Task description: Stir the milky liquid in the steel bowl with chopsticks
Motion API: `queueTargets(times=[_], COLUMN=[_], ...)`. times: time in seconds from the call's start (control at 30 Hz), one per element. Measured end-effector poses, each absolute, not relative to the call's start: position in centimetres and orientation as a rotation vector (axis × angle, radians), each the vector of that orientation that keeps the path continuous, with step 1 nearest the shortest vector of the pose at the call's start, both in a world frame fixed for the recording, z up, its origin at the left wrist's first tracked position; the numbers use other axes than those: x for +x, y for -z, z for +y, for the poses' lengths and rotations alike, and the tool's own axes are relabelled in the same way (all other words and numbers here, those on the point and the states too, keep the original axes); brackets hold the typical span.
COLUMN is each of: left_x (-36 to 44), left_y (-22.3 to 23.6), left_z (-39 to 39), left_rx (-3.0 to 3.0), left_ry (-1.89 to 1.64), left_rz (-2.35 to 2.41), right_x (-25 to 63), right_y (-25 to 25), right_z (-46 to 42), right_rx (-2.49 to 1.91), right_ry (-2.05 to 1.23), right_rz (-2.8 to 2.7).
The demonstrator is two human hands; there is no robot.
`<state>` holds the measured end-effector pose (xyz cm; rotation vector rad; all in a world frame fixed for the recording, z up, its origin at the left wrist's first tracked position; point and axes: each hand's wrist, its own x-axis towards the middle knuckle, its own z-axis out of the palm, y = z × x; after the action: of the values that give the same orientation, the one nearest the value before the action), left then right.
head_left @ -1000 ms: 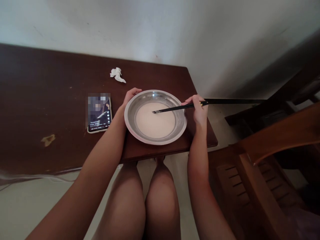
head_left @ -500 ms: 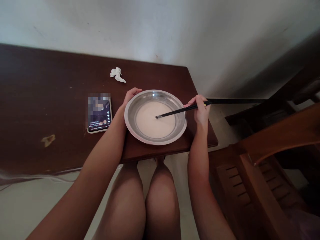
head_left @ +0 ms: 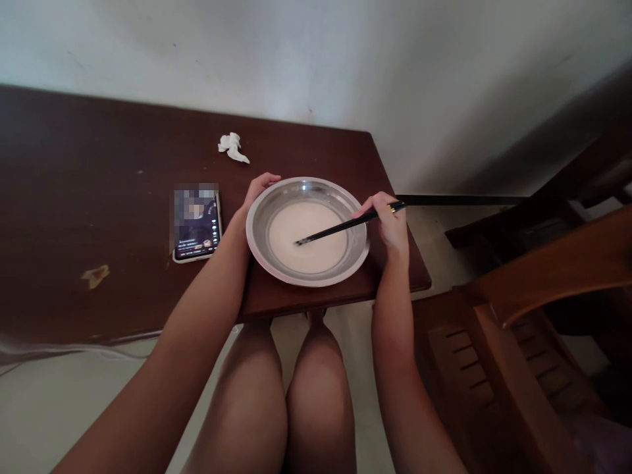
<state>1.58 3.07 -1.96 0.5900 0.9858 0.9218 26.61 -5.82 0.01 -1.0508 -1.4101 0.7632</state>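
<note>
A wide metal bowl (head_left: 256, 247) rests near the front edge of the dark wooden table, with a pale, milky liquid (head_left: 309, 257) in its bottom. My left hand (head_left: 257, 189) grips the bowl's left rim; part of its fingers is hidden behind the bowl. Over the right rim, my right hand (head_left: 388, 220) is closed around black chopsticks (head_left: 340, 227), which lie close together. They slant down to the left, their tips in the liquid near the bowl's middle and whitish with it.
A lit phone (head_left: 197, 227) lies left of my left forearm. Behind it is a crumpled white tissue (head_left: 233, 147). The table (head_left: 123, 145) meets a pale wall at the back. A wooden chair (head_left: 494, 329) stands at the right, and a cable (head_left: 113, 352) runs along the front left edge.
My right hand has moved a little left, and the chopstick tips have shifted left and toward me through the liquid. My left hand and the bowl have stayed put.
</note>
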Motion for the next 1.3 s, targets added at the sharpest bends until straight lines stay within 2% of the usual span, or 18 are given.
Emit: queueTargets(times=[0.17, 0.27, 0.4, 0.6, 0.8, 0.97, 1.17, 1.3], left_x=[1.66, 1.69, 1.57, 1.58, 1.54, 1.48, 1.51, 1.59], left_y=[1.59, 1.45, 1.59, 1.43, 1.57, 1.71, 1.75, 1.54], left_z=[2.96, 2.71, 2.43, 2.23, 2.36, 2.46, 2.4, 2.24], left_rx=[0.558, 0.553, 0.578, 0.599, 0.605, 0.602, 0.611, 0.625], left_ry=[-0.906, -0.884, -0.888, -0.894, -0.862, -0.864, -0.869, -0.897], left_rz=[0.991, 0.988, 0.981, 0.988, 0.924, 0.915, 0.928, 0.912], right_x=[26.72, 27.05, 26.63, 26.87, 26.64, 26.73, 26.89, 26.71], right_y=[-0.1, 0.16, -0.05, -0.06, 0.04, -0.13, 0.25, 0.09], right_z=[-5.57, -5.39, -5.82, -5.6, -5.79, -5.69, -5.66, -5.71], right_rx=[-1.107, -1.09, -1.09, -1.083, -1.073, -1.056, -1.036, -1.08], right_ry=[-0.63, -0.67, -0.755, -0.635, -0.764, -0.644, -0.799, -0.693], right_rz=[-1.362, -1.26, -1.427, -1.311, -1.403, -1.363, -1.37, -1.433])
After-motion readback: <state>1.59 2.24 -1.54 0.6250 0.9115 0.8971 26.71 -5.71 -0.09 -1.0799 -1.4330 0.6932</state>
